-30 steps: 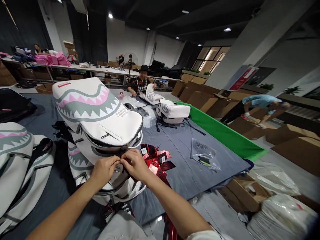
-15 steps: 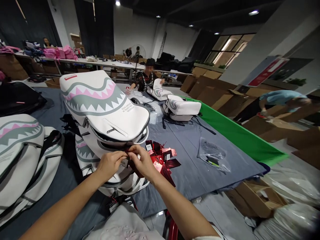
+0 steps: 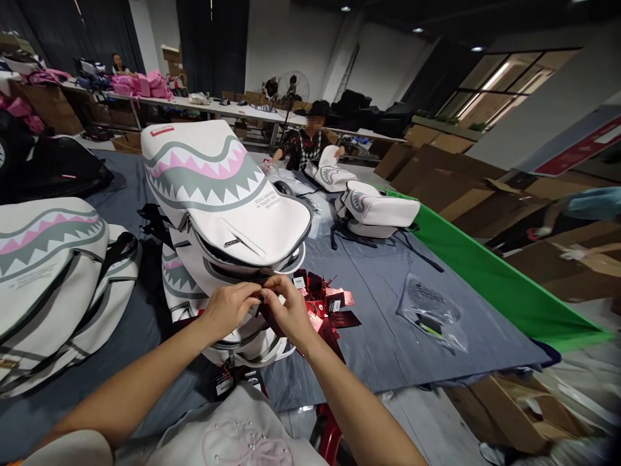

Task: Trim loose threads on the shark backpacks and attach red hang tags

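Observation:
A stack of white backpacks with a grey and pink shark-mouth print (image 3: 208, 175) rises in front of me, left of centre. At its near right edge, my left hand (image 3: 231, 310) and my right hand (image 3: 287, 309) meet, fingertips pinched together around a dark hang tag (image 3: 269, 318) just below the top backpack's zip. The tag is partly covered by my fingers, and its string is too small to make out. Right beside my right hand lies a pile of red and black tags (image 3: 325, 304) on the grey cloth.
More white backpacks (image 3: 48, 272) lie at the left. Farther back are two white backpacks (image 3: 378, 207) and a person (image 3: 305, 145). A clear plastic bag (image 3: 431, 314) rests on the grey-covered table (image 3: 373, 349), edged by a green sheet (image 3: 499, 278).
The view has turned, so the scene sits differently in the frame. Both hands stay pinched together at the stack's edge, with only slight finger movement.

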### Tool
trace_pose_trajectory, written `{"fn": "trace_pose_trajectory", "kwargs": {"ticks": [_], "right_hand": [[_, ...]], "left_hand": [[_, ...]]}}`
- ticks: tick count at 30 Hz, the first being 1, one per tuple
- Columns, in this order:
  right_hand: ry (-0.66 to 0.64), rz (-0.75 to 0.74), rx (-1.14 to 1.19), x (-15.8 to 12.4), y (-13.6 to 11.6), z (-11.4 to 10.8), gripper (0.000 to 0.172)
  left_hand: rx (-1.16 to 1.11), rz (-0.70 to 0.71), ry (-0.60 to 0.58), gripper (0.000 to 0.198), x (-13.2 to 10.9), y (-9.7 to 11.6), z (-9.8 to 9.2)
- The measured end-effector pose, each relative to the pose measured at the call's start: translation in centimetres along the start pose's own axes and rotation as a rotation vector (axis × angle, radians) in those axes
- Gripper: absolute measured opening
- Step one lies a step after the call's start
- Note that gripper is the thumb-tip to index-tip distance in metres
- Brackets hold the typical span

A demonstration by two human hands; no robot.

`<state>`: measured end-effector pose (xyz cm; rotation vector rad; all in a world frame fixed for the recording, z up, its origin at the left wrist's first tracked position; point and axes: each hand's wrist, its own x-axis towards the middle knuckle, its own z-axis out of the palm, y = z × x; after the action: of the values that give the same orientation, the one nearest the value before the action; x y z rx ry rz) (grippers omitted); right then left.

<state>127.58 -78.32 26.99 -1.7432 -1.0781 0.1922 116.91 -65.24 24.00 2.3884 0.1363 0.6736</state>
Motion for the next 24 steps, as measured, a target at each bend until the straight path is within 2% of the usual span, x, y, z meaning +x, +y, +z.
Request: {"fn": "trace_pose_trajectory", "kwargs": {"ticks": [2, 5, 10, 14, 17, 18, 19, 21, 22, 23, 24], "right_hand": [[-0.002, 0.010, 0.023, 0.0, -0.1, 0.1, 0.008], [0.001, 0.028, 0.065, 0.0, -0.1, 0.2, 0.009], [0.010, 0.063, 0.105, 0.1, 0.3, 0.5, 0.010], [0.043, 0.069, 0.138, -0.2, 0.0, 1.3, 0.011], [0.061, 0.038, 0.166, -0.4, 0.0, 1.0, 0.017], [0.089, 0.024, 0.172, -0.6, 0.6, 0.4, 0.023], [0.143, 0.026, 0.163, -0.8, 1.7, -0.4, 0.028], [0.319, 0.121, 0.038, -1.4, 5.2, -2.9, 0.034], [0.422, 0.209, -0.064, -1.7, 7.7, -4.4, 0.034], [0.503, 0.339, -0.216, -2.1, 10.4, -6.0, 0.034], [0.536, 0.425, -0.282, -2.4, 13.3, -7.4, 0.035]], "left_hand": [[0.013, 0.014, 0.011, 0.016, 0.0, 0.0, 0.1], [0.072, -0.020, 0.087, 0.018, -0.2, 0.0, 0.3], [0.074, 0.043, 0.056, 0.018, -0.7, -0.1, 0.3], [0.148, 0.009, 0.114, 0.023, -0.4, 0.3, 0.6], [0.023, 0.019, 0.149, 0.017, -0.8, -0.3, -0.1], [-0.028, -0.011, 0.197, 0.016, -1.5, -1.1, -0.7], [-0.065, -0.082, 0.283, 0.024, -2.4, -2.5, -1.3], [-0.091, -0.327, 0.504, 0.052, -5.1, -6.5, -2.5], [-0.093, -0.465, 0.634, 0.057, -6.7, -8.9, -2.8], [-0.086, -0.565, 0.670, 0.056, -8.2, -11.5, -2.8], [-0.050, -0.602, 0.628, 0.044, -9.6, -13.9, -2.5]]}}
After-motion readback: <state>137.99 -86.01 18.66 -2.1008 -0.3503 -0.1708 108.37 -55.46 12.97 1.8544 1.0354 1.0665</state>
